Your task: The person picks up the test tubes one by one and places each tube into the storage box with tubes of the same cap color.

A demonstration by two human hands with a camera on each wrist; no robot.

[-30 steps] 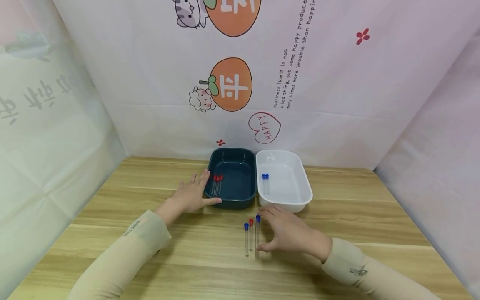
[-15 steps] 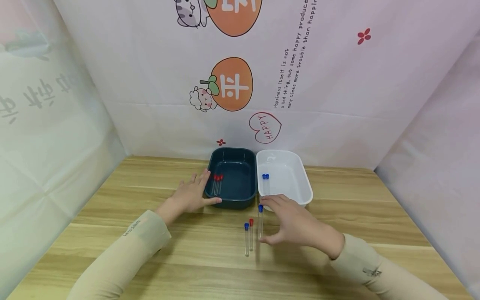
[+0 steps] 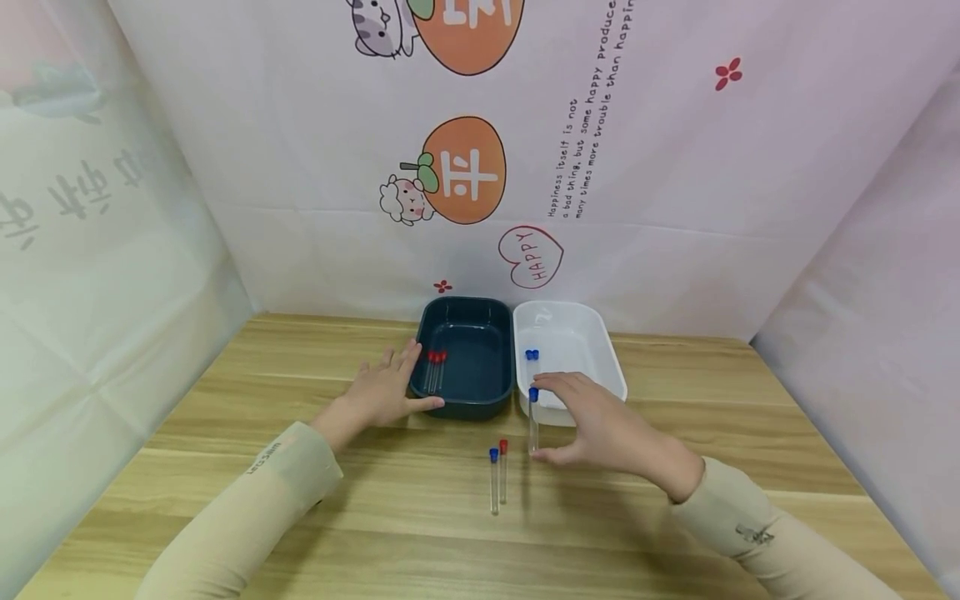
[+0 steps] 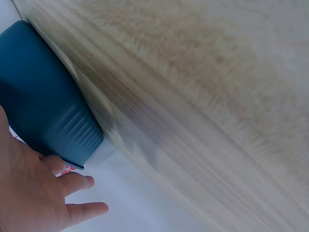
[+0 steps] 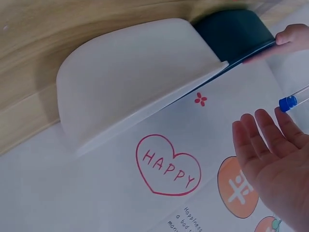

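Note:
My right hand [image 3: 603, 427] holds a blue-capped test tube [image 3: 533, 423] by its two ends, forefinger at the cap and thumb at the bottom. It is at the front of the white basin [image 3: 606, 357], overlapping the rim in the head view. The right wrist view shows the tube's blue cap [image 5: 288, 103] at a fingertip. With fingers spread, my left hand [image 3: 378, 390] rests against the left side and front corner of the dark teal basin [image 3: 487, 408]. Three red-capped tubes [image 3: 437, 373] lie inside that basin; two blue-capped tubes [image 3: 532, 356] lie in the white one.
On the wooden table [image 3: 390, 533], in front of the basins, lie one blue-capped tube [image 3: 494, 485] and one red-capped tube [image 3: 503, 475] side by side. Both basins stand together before a printed white cloth [image 3: 637, 267]. More cloth hangs at the left and right.
My right hand has lifted the blue-capped test tube from beside the other two and moved it away from me and rightward, up to the white basin. The left hand stays in place.

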